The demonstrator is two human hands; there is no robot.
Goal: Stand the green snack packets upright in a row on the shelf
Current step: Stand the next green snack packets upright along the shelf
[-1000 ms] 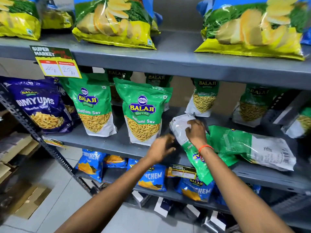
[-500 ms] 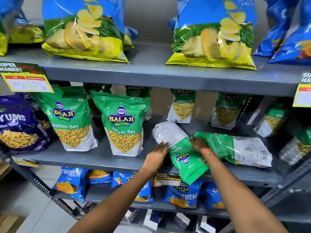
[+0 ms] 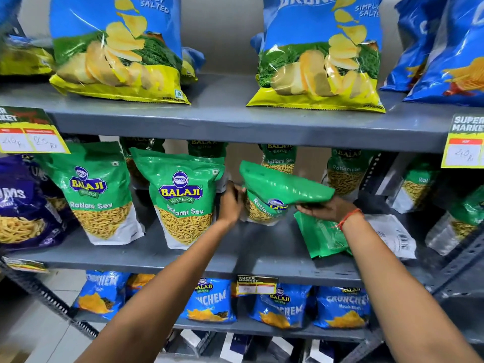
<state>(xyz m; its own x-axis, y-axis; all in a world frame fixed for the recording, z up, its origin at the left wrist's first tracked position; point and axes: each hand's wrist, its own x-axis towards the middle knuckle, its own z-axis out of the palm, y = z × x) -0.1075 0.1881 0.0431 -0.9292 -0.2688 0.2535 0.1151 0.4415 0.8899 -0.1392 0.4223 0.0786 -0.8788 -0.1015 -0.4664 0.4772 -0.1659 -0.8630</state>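
Two green Ratlami Sev packets (image 3: 99, 195) (image 3: 183, 197) stand upright at the front left of the grey middle shelf (image 3: 243, 258). To their right, both my hands hold a third green packet (image 3: 277, 192), lifted and tilted with its top folded over. My left hand (image 3: 231, 203) grips its left side, and my right hand (image 3: 323, 208) holds it from under the right edge. Another green packet (image 3: 324, 237) lies flat on the shelf below my right wrist. More green packets (image 3: 345, 171) stand at the back.
Purple snack bags (image 3: 21, 205) crowd the shelf's left end. Large blue chip bags (image 3: 117, 48) fill the shelf above, blue Crunchem bags (image 3: 209, 302) the shelf below. Yellow price tags (image 3: 31, 134) hang from the upper shelf edge. A slotted upright (image 3: 450, 252) bounds the right.
The packet that lay flat, hanging over the shelf edge, has been lifted and turned toward upright in both hands. My view has tilted upward.
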